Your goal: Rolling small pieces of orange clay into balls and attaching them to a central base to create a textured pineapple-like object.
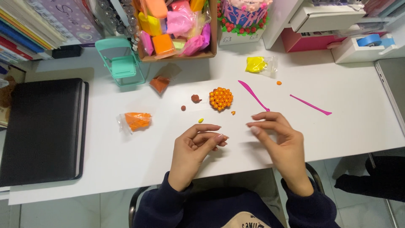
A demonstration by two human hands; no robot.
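Hovering over the white bench [337,126], both hands pinch their fingers narrow; contents unclear, the studded orange clay ball [221,99] sits formed, left hand [195,147], right hand [278,137].

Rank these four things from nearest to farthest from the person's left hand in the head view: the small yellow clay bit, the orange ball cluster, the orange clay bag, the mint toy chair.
From the left hand:
1. Small yellow clay bit, just above the fingers.
2. Orange ball cluster, farther up, slightly right.
3. Orange clay bag, out to the left.
4. Mint toy chair, far upper left.
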